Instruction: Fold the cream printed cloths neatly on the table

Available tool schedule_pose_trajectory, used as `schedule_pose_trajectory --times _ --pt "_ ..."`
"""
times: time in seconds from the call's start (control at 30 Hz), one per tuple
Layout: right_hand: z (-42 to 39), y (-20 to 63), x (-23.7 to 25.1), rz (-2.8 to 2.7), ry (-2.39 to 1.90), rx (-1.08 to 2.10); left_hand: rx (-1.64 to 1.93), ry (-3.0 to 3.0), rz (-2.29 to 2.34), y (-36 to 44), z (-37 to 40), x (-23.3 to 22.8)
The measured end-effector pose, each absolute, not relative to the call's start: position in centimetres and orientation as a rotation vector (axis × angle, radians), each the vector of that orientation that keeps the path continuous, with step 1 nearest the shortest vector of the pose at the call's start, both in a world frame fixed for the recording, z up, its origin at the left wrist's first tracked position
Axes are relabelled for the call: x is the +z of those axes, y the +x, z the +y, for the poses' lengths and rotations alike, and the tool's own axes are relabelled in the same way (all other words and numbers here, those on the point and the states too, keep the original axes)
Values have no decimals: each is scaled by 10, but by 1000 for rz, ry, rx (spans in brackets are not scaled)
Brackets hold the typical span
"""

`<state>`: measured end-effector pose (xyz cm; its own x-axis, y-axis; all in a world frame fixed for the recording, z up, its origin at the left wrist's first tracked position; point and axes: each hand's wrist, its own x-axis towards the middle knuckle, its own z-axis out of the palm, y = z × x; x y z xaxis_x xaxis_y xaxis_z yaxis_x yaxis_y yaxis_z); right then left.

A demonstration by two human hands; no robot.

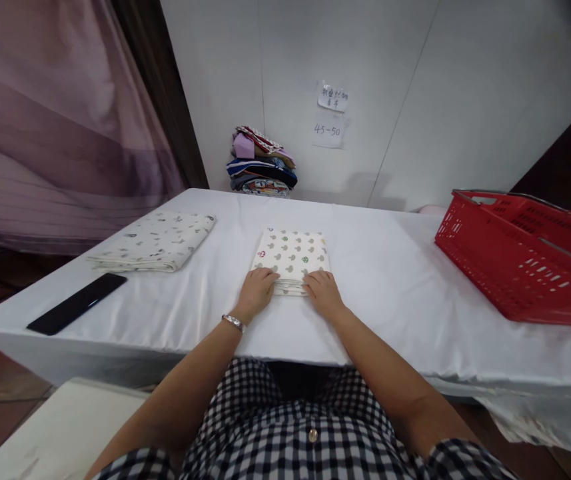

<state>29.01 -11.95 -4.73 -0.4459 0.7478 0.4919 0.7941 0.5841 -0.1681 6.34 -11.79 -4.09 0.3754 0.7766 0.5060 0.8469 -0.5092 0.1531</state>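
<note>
Squarely at the centre of the frame, a folded cloth (292,253) with a small grey, green and red print is laid on the white-covered table (380,273), presumably so that it can be reached equally by both hands. Its lower left corner is covered by the left hand (259,291) and its lower right corner by the right hand (324,293); between them the stacked layers are exposed. The corners seem to be steadied as a pair so that the layers are held level, but whether the cloth is pinched in either grip or merely pressed cannot be told. At the left of the frame, a second folded cloth (165,240) is set apart, with a flat black object (78,303) placed just below it, perhaps out of the hands' way. At the right, a red basket (520,267) is stood well apart, likely for the same reason. At upper centre, a fabric pile (262,163) is stacked against the wall (365,60), perhaps to save room.
</note>
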Motion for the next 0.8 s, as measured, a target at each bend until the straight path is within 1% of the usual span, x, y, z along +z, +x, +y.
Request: schedule_pose_trajectory --times 0.13,0.33,0.6,0.8 --pt "-120 293 -47 -2305 -1192 -71 -824 -2556 -1412 58 -119 -42" --pt "-119 294 -43 -2357 -1199 -52 -739 -2641 -1374 51 -116 -38" --pt "-117 288 -42 -2379 -1292 -142 -644 -2644 -1370 53 -113 -30" --pt "-112 285 -48 -2355 -1331 -208 -684 -2607 -1367 57 -115 -32"
